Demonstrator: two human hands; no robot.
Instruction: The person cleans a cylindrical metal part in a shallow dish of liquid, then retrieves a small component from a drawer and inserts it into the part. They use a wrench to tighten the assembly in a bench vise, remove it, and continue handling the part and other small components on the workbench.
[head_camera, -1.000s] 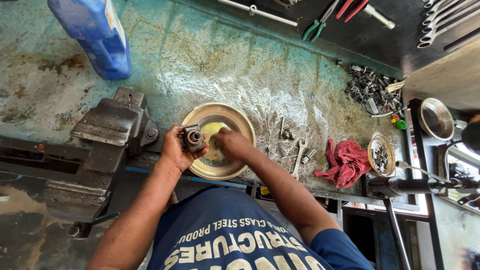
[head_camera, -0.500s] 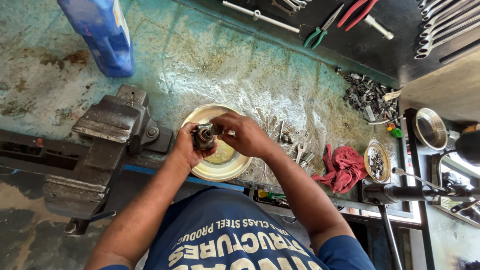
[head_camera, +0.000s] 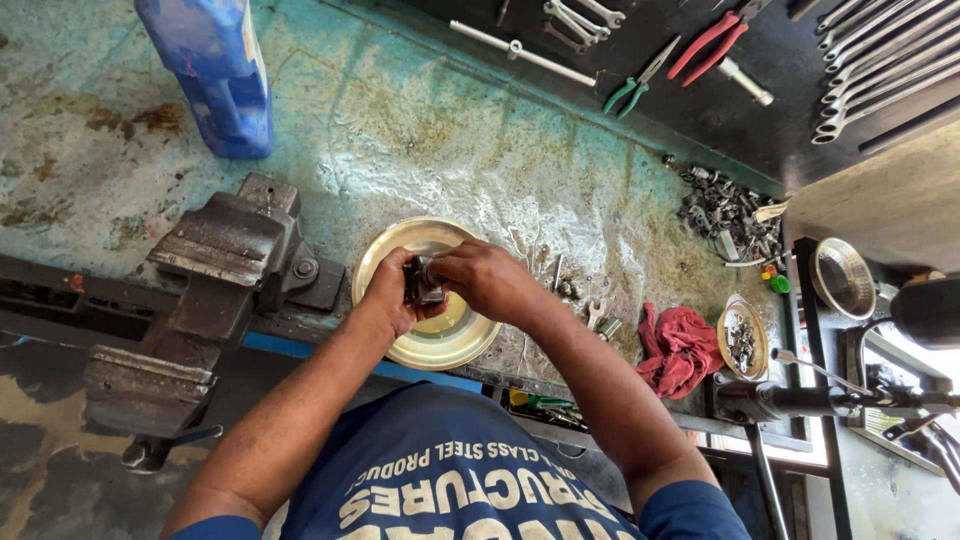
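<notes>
Head view: left hand (head_camera: 385, 295) and right hand (head_camera: 490, 283) both clamped on small dark greasy metal part (head_camera: 422, 282), over round brass-coloured bowl (head_camera: 385, 245), 3 o'clock of bench vise (head_camera: 215, 265). Risk: oily grip slips, part drops into bowl.

Change over one second. The right hand (head_camera: 490, 283), which began inside the bowl (head_camera: 400, 245) with its fingers on the bottom, has risen to centre frame and now closes over the metal part (head_camera: 423, 282) from the right. The left hand (head_camera: 388, 293) has turned from showing the part's round face toward the camera to cupping it from the left, so the part is largely covered (only a dark sliver shows between the hands). Both hands now sit over the bowl's middle, exposing more of its upper rim.
</notes>
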